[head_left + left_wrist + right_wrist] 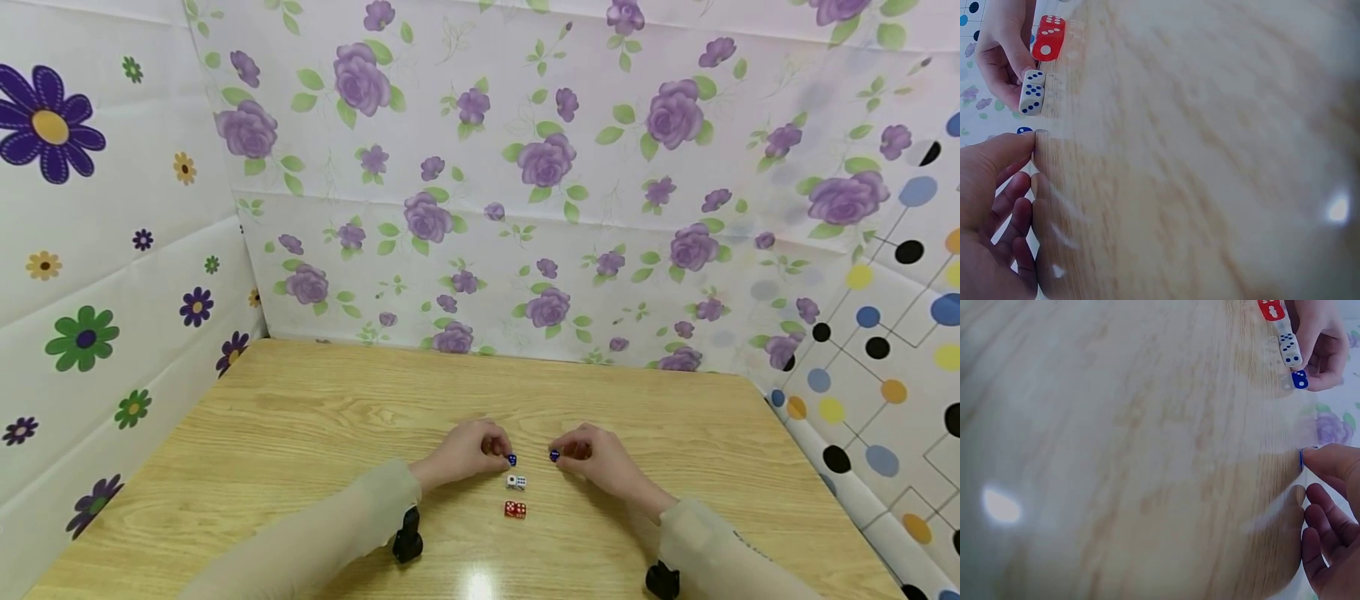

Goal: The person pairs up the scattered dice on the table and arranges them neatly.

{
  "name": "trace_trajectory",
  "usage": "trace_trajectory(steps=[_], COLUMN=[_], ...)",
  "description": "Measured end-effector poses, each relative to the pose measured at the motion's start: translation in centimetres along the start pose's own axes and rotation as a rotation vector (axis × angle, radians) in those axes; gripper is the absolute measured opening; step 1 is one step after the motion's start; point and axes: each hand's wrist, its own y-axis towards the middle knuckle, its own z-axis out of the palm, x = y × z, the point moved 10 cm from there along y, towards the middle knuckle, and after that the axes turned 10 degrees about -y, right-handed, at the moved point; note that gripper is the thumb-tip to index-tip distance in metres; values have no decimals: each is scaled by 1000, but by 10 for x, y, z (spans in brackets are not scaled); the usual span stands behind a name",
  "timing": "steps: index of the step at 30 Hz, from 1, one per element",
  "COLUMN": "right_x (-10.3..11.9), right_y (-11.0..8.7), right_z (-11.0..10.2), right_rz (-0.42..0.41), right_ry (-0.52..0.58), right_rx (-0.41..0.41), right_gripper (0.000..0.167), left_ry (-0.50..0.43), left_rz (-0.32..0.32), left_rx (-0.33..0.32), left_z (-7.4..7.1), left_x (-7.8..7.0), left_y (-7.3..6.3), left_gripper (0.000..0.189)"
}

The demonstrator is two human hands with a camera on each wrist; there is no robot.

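Note:
Between the thumb and index finger of my left hand (474, 450) is a blue die (512, 459), which also shows past the thumb tip in the left wrist view. My right hand (598, 458) pinches a second blue die (554, 456) a short way to the right, with a gap between the two dice. Just below the left blue die, two white dice (516, 482) lie side by side on the table. Nearer to me two red dice (515, 509) sit side by side. In the right wrist view the right hand's blue die (1302, 459) is mostly hidden behind the thumb.
The wooden table (337, 400) has a light grain and a bright reflection near its front. A floral sheet (480, 208) hangs behind it, with patterned sheets at left and right. A black strap device (408, 537) is on each wrist.

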Motion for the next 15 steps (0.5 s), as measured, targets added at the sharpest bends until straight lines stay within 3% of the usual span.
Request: trace_trajectory(steps=[15], right_x=[-1], right_y=[-1], right_z=[-1], right_rz=[26], right_ry=[9], right_rx=[-14], right_gripper=[13], left_ry=[-21], left_rz=[13], left_rx=[0], left_z=[0], left_x=[0], left_y=[-1], left_gripper=[8])
